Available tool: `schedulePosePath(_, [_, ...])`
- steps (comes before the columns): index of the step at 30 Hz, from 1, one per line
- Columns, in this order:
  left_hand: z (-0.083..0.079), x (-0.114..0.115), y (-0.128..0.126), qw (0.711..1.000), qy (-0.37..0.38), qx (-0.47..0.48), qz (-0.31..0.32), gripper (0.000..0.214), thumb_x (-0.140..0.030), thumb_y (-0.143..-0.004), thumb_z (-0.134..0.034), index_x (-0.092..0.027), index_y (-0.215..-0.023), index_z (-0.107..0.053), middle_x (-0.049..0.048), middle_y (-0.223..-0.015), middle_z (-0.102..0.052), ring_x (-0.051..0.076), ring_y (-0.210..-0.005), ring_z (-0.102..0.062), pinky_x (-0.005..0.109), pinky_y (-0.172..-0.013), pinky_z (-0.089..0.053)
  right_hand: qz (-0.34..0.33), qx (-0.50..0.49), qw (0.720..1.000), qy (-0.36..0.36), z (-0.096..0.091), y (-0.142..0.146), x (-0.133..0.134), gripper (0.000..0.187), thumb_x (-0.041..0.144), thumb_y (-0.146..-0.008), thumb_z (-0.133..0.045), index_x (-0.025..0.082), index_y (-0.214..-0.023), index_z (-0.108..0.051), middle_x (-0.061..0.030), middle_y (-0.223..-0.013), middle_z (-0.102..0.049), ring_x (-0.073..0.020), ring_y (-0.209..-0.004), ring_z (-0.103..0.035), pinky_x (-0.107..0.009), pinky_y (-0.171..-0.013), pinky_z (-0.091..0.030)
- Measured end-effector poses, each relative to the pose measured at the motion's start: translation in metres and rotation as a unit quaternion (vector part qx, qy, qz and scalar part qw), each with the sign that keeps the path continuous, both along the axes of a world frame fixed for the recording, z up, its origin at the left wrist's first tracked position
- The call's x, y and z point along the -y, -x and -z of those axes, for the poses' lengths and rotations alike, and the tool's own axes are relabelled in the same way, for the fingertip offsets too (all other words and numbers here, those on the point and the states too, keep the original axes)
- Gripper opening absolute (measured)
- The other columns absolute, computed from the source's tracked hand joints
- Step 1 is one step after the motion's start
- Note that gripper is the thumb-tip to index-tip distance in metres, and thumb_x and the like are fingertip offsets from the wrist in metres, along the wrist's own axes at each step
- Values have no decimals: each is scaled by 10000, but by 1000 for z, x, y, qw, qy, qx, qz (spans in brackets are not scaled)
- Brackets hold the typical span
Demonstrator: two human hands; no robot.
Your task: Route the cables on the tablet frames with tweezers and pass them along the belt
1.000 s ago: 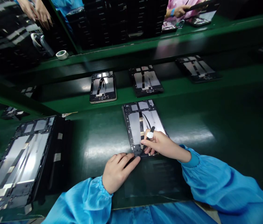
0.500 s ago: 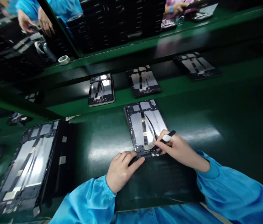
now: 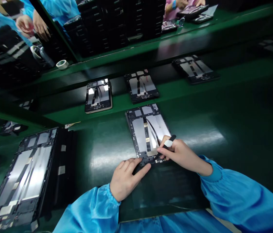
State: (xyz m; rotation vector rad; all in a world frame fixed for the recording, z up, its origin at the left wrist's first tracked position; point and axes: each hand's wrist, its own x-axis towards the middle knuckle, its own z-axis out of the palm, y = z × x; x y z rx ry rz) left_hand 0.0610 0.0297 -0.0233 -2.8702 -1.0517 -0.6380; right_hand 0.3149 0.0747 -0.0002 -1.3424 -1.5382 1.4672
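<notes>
An opened tablet (image 3: 153, 124), its silver inside and black flex cable facing up, lies on the green bench in front of me. My left hand (image 3: 126, 178) holds its lower left corner, with the thumb along the bottom edge and the fingers at the side. In my right hand (image 3: 175, 151) is a slim black tool (image 3: 173, 138) with a white band, gripped like a pen. Its tip points down at the tablet's lower edge, near small board parts. Whether it is tweezers or a pry stick, I cannot tell.
A stack of opened tablets (image 3: 27, 174) stands at my left. Further opened tablets (image 3: 99, 95) lie along the strip beyond. A tape roll (image 3: 62, 64) sits on the far ledge beside tall black stacks (image 3: 124, 22). Across the bench, co-workers' hands (image 3: 40, 26) are busy.
The view has shifted slightly, so most things sit a little further left. The tool's tip stays at the tablet's lower edge, and both hands keep nearly the same pose.
</notes>
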Motion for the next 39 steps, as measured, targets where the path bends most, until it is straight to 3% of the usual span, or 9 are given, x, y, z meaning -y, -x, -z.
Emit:
schedulePosePath(20, [-5,2,-8,999,-4,-20,-31,322,-216,-954,-555,-242,-1274,-584,91,-1131,-619,221,-977,-602,337,-778,-523,-17,27,999,-18,-2,1,-1,168,344,-905,-606,218,-801,-563,14,-649,-671,-195,-634,-731,-263,-529,-554])
schedulePosePath(27, [-8,3,-24,997,13,-56,-52,346,-242,-963,-520,-273,-1303,-577,112,-1135,-614,247,-928,-619,371,-716,-558,-8,43,998,-44,2,-1,0,168,347,-915,-600,222,-807,-569,23,-636,-656,-186,-596,-710,-264,-521,-541])
schedulePosePath(32, [-3,4,-12,999,35,-23,-19,384,-142,-967,-485,-213,-1339,-548,121,-1329,-568,228,-1109,-595,351,-862,-557,17,8,1000,-22,0,0,2,223,405,-887,-632,225,-781,-554,20,-621,-619,-189,-572,-682,-278,-508,-558])
schedulePosePath(35, [0,5,-1,999,48,9,-3,375,-116,-968,-484,-176,-1334,-546,115,-1392,-542,217,-1187,-565,338,-936,-536,68,-23,997,-39,2,1,2,281,471,-860,-646,222,-758,-568,6,-653,-607,-190,-568,-660,-297,-519,-561])
schedulePosePath(39, [0,-3,0,996,45,81,-1,299,-154,-956,-550,-177,-1249,-599,92,-1275,-636,192,-1118,-606,321,-923,-549,243,-23,960,-140,11,0,-4,357,548,-793,-693,222,-691,-586,-16,-741,-613,-228,-793,-673,-359,-790,-555])
